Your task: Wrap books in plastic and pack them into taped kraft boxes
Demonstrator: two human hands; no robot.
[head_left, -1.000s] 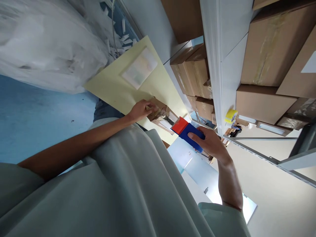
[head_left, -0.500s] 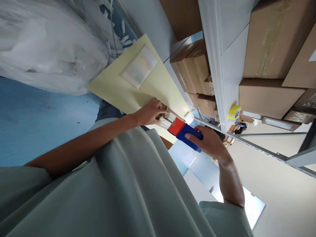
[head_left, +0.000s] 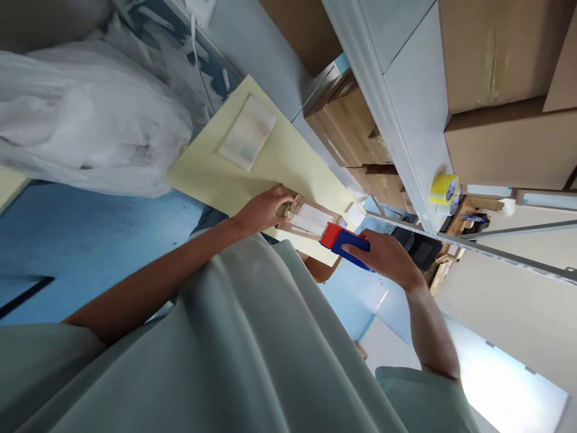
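A flat brown cardboard parcel (head_left: 298, 227) with a white label (head_left: 315, 215) lies on the pale yellow table (head_left: 288, 171). My left hand (head_left: 265, 210) is closed at the parcel's left end, thumb and fingers pinching a tan, crumpled-looking part there. My right hand (head_left: 385, 255) is wrapped round a tape dispenser (head_left: 351, 246) with a blue body and a red front. The dispenser's red end meets the right end of the parcel. Whether a strip of clear tape runs between the two hands, I cannot tell.
A white printed pack (head_left: 247, 132) lies at the table's far left. Beside the table is a large white plastic bag (head_left: 99, 114). Cardboard boxes (head_left: 356, 126) fill the shelf (head_left: 387, 114) on the right, where yellow tape rolls (head_left: 444, 188) stand near the edge.
The dispenser has moved slightly right, away from my left hand, uncovering more of the parcel and its label. The left hand has shifted a little left. The whole view has turned somewhat.
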